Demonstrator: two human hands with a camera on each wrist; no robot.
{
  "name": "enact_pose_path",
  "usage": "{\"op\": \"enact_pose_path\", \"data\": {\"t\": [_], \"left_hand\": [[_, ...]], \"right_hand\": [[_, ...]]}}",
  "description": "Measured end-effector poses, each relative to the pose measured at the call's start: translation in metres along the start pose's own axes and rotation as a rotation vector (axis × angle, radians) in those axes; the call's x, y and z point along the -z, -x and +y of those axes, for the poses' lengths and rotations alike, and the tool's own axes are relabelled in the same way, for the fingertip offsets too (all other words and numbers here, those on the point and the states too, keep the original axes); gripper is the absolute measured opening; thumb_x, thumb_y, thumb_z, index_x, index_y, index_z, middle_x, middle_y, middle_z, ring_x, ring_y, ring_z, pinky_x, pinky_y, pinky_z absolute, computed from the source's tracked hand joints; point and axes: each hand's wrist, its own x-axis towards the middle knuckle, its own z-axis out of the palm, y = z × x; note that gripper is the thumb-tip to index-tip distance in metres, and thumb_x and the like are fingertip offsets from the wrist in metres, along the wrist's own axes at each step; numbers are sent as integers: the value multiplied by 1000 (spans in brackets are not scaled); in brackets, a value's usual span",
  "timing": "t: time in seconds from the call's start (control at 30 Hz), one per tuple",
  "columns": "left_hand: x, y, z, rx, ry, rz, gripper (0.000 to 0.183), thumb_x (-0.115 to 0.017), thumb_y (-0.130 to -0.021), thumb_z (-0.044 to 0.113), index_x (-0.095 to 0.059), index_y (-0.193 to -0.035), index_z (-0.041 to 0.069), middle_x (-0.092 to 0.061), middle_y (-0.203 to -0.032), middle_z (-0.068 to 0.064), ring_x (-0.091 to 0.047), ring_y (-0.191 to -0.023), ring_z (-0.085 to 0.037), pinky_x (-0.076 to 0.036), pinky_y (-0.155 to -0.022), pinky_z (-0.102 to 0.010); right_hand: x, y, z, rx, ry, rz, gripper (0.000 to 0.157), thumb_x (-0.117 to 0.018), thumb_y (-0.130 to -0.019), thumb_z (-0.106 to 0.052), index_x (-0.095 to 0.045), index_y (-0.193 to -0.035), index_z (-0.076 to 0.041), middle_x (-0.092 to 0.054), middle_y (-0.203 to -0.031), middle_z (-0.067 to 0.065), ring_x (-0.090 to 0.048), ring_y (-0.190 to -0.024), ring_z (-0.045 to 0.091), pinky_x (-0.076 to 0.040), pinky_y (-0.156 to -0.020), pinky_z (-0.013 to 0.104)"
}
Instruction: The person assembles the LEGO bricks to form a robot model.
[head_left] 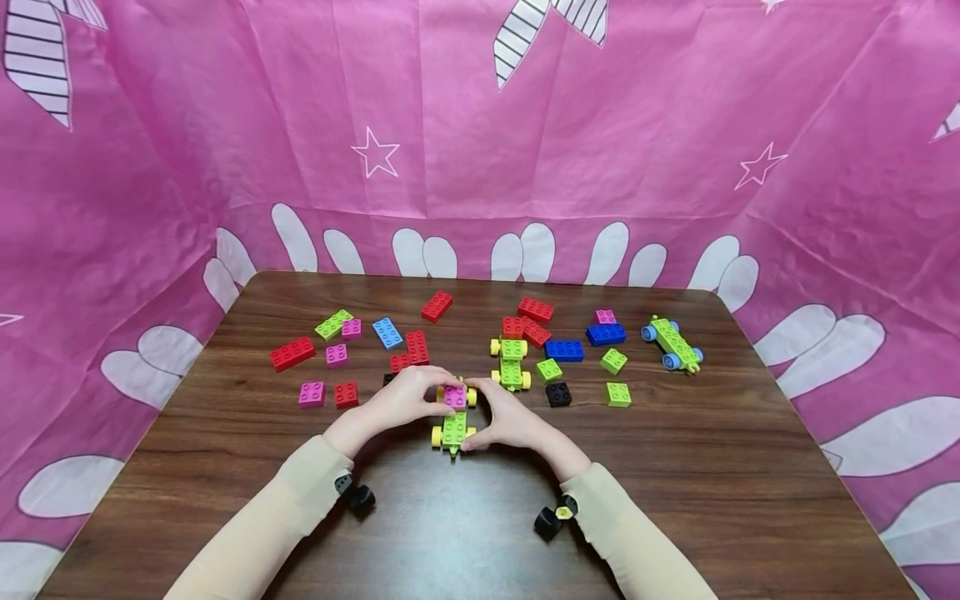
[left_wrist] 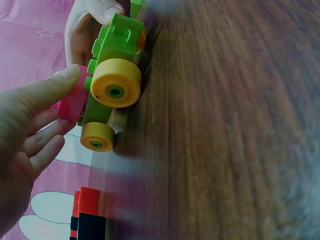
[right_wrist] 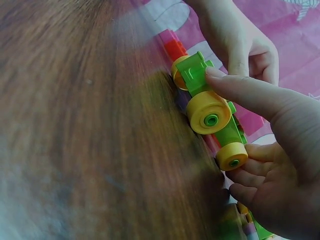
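Note:
In the head view, a lime green toy car base (head_left: 454, 431) with yellow wheels (left_wrist: 116, 83) stands near the table's middle, its length pointing away from me. My left hand (head_left: 401, 397) pinches a pink brick (head_left: 454, 397) between thumb and fingers, right at the studs of the base's far half. From the other side my right hand (head_left: 513, 418) holds the base, thumb at its near end and fingers by the far wheel. Just behind the right hand stands a second green car base (head_left: 511, 372) with yellow wheels, a red brick (head_left: 513, 327) at its far end.
Loose bricks lie around: a long red brick (head_left: 292, 354), a light blue brick (head_left: 387, 333) and several pink ones to the left. Dark blue bricks (head_left: 564, 351), green bricks (head_left: 618, 394) and a black brick (head_left: 558, 394) are on the right. A blue-wheeled green car base (head_left: 673, 343) stands far right.

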Motion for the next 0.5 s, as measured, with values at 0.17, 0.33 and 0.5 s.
{"op": "enact_pose_path", "data": {"t": [0.17,0.33,0.5], "left_hand": [[0,1,0,14,3,-10,38,-75,-84,28,-69,-117,9,-68,-114,-5,-63,-107,-19,-51,-93,-36],[0,1,0,37,11,-4,35,-72,-86,27,-70,-118,11,-68,-113,-3,-62,-109,-18,-50,-95,-38],[-1,1,-1,39,8,7,33,-72,-87,27,-70,-116,11,-69,-111,-3,-63,-106,-17,-51,-93,-36]], "right_hand": [[0,0,-1,-5,-3,-9,97,-87,-67,-35,-37,-143,-1,-44,-143,18,-41,-134,31,-34,-110,49],[1,0,-2,-8,-3,-9,97,-87,-67,-35,-37,-143,-1,-44,-143,17,-41,-134,31,-34,-110,48],[1,0,-3,9,-3,3,97,-88,-66,-33,-38,-142,1,-45,-142,18,-42,-133,32,-35,-110,49]]}}
